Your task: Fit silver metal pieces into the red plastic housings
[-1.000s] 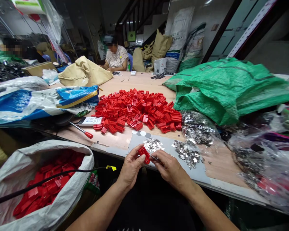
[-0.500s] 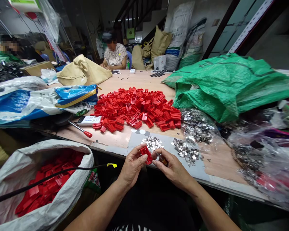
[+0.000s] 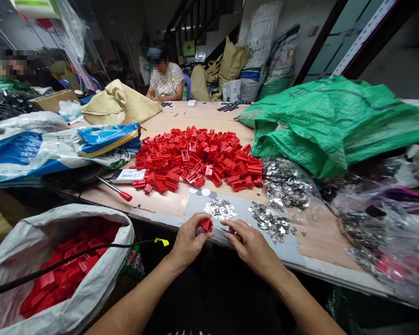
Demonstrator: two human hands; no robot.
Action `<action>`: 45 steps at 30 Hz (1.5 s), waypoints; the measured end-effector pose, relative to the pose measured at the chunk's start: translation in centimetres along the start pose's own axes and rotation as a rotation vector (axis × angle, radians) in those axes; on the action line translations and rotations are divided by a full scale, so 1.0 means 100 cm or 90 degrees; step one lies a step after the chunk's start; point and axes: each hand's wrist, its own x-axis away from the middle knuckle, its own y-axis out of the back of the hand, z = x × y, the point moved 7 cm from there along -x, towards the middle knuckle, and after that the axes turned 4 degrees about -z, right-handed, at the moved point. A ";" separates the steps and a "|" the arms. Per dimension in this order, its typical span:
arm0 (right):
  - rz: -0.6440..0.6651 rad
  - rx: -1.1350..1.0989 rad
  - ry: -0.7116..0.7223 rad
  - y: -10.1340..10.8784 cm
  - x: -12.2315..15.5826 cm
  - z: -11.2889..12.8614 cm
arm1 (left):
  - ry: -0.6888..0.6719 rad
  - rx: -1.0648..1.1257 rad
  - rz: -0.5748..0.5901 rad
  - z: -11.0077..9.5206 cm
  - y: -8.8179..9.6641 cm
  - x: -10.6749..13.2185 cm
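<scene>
My left hand [image 3: 188, 239] is closed round a small red plastic part [image 3: 206, 225] at the table's near edge. My right hand [image 3: 249, 244] is beside it, fingers pinched on a thin tool [image 3: 225, 229] whose tip points at the part. Just beyond my hands lies a small heap of silver metal pieces [image 3: 219, 209] on a grey sheet [image 3: 242, 207]. A second heap of metal pieces [image 3: 270, 221] lies to the right. Farther back is a big pile of red plastic parts [image 3: 199, 158].
A white sack [image 3: 61, 260] with red parts stands low left, a black cable [image 3: 91, 253] across it. A red-handled screwdriver [image 3: 117, 188], blue-white bags [image 3: 56, 149], a green sack [image 3: 331, 125] and clear bags of metal pieces [image 3: 377, 232] crowd the table. Other people sit at the far end.
My left hand has curled tighter round the red part and turned it down. My right hand has dropped slightly and its tool now lies flatter.
</scene>
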 end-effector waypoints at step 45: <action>-0.080 -0.075 -0.022 -0.007 0.016 0.013 | 0.016 -0.023 -0.079 -0.004 0.005 0.016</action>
